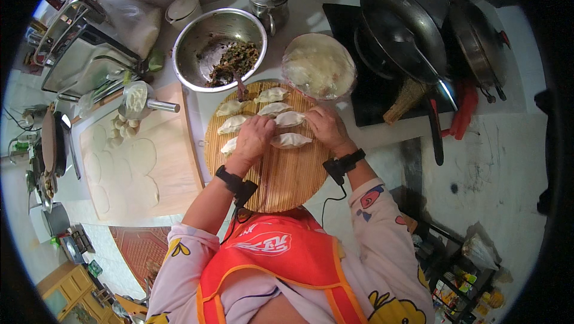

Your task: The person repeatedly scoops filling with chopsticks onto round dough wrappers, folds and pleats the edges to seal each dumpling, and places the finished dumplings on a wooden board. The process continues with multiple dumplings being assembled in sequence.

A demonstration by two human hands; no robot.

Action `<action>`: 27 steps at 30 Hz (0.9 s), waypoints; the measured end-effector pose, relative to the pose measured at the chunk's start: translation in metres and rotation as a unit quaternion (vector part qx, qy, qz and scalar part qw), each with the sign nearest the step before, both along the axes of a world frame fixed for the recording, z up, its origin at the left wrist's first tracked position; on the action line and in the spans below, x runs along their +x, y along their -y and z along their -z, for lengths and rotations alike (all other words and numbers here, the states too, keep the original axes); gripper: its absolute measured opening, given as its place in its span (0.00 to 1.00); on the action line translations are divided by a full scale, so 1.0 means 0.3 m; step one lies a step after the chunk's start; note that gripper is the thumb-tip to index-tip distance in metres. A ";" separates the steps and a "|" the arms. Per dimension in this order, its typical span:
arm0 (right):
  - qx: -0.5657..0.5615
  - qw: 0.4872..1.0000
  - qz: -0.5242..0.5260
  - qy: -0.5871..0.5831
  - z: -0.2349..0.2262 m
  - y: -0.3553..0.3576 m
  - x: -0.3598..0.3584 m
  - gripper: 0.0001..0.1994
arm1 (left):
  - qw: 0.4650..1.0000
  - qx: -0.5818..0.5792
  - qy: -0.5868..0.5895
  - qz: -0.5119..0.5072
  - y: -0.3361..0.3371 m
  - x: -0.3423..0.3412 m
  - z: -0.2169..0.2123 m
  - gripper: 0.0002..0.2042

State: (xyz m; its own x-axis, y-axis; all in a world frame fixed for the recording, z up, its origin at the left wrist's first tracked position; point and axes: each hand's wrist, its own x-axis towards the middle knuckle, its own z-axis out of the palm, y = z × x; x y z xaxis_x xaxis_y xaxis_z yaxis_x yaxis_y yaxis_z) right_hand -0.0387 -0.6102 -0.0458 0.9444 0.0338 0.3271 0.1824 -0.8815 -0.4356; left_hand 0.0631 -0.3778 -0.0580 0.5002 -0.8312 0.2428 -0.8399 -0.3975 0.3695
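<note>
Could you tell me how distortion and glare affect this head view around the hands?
Head view: fisheye bends the wooden board and counter edges toward the dark rim; both hands, left and right, sit sharp on the round bamboo tray; glare shines on the steel bowl.

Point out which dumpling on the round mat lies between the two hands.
The dumpling nearest the person, alone in the front row, between the left hand and right hand; the others sit farther back.
</note>
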 end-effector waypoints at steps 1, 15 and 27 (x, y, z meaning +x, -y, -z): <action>-0.003 1.000 0.001 -0.011 -0.005 0.008 0.000 0.08 | 1.000 -0.008 0.009 0.000 0.013 -0.004 -0.001 0.09; 0.062 0.997 0.031 -0.045 -0.174 -0.167 0.020 0.05 | 0.983 -0.113 -0.042 -0.138 -0.313 0.017 -0.089 0.11; 0.186 0.954 -0.092 -0.215 -0.314 -0.680 0.177 0.09 | 0.911 -0.159 -0.055 -0.377 -0.867 0.028 -0.090 0.14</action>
State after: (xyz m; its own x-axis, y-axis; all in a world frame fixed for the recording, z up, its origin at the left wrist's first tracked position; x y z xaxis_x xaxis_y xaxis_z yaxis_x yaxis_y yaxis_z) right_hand 0.0145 -0.4063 0.0484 0.9834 0.1682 -0.0676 0.0526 -0.6217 -0.7815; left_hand 0.0715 -0.1176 -0.0309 0.9359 -0.1367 0.3248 -0.3224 -0.7040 0.6328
